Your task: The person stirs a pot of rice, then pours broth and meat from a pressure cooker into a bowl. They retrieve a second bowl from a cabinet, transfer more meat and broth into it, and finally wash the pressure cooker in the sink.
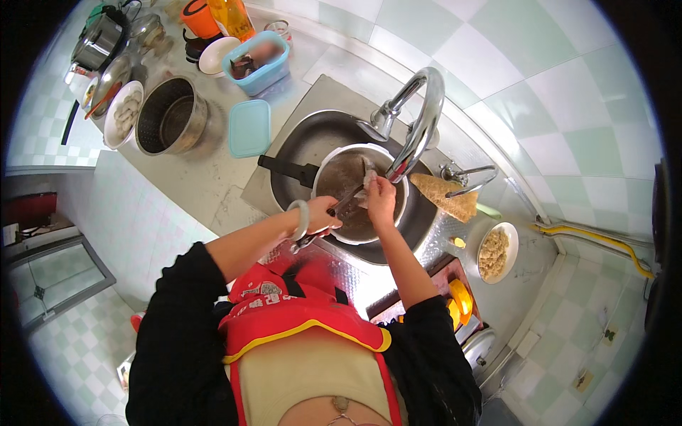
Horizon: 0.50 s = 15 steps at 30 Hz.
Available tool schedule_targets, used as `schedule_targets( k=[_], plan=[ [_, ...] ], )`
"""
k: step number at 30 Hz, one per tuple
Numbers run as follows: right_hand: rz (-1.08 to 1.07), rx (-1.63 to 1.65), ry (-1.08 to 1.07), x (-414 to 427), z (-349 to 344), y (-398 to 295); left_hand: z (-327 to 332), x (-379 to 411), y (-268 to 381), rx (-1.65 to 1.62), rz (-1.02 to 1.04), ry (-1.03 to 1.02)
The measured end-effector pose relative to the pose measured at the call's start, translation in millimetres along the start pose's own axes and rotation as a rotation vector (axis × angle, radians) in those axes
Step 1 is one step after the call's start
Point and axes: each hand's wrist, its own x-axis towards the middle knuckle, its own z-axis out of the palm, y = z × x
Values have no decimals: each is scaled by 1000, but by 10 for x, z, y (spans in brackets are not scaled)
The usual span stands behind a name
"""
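Note:
My left hand, a pale bangle at its wrist, grips a pair of metal scissors. Their handle end sticks out below the hand, and the blades point up and right towards my other hand. Held in my right hand is a pale, soft, wet-looking piece of food; my fingers partly hide it, and I cannot tell its kind. Both hands are over a metal pot with a long black handle. Brownish, murky liquid covers the pot's inside. The pot stands in a steel sink.
A chrome faucet arches over the pot. Right of the sink are a loofah piece and a bowl of minced food. Leftward stand a blue container, its lid, a deep pot and a white bowl.

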Motion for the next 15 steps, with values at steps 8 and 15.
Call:
schedule_targets(
  k=[8,15],
  plan=[
    [408,381,-147,-21,-35,385,-477,-1033,-32,-137,99,59],
    [254,-64,-378,58,114,280,-1066,-949,-329,441,627,715]
  ],
)
